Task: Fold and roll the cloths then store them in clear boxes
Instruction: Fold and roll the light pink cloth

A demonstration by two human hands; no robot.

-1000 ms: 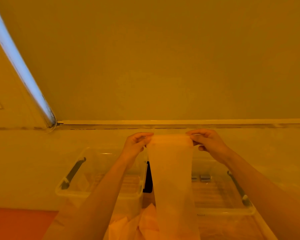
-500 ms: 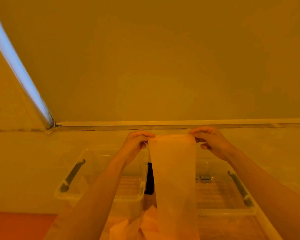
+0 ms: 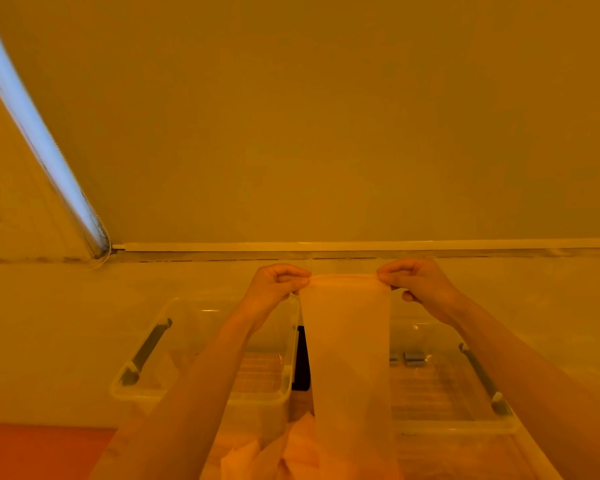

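Note:
A long pale cloth (image 3: 349, 348) hangs straight down as a narrow folded strip in front of me. My left hand (image 3: 274, 284) pinches its top left corner and my right hand (image 3: 420, 282) pinches its top right corner, holding the top edge taut. Below stand two clear boxes with grey handles: the left box (image 3: 142, 382) and the right box (image 3: 465, 424). The cloth's lower end runs out of the frame at the bottom. More pale cloths (image 3: 278, 452) lie crumpled in front of the boxes.
A plain wall fills the upper view, with a white baseboard (image 3: 361, 245) along its foot. A bright strip of window (image 3: 32, 126) slants down at the left. A dark object (image 3: 300, 358) shows between the two boxes. Red flooring (image 3: 32, 452) lies at lower left.
Both hands have lifted the cloth's top edge slightly and stretched it a little tighter. The boxes have not moved.

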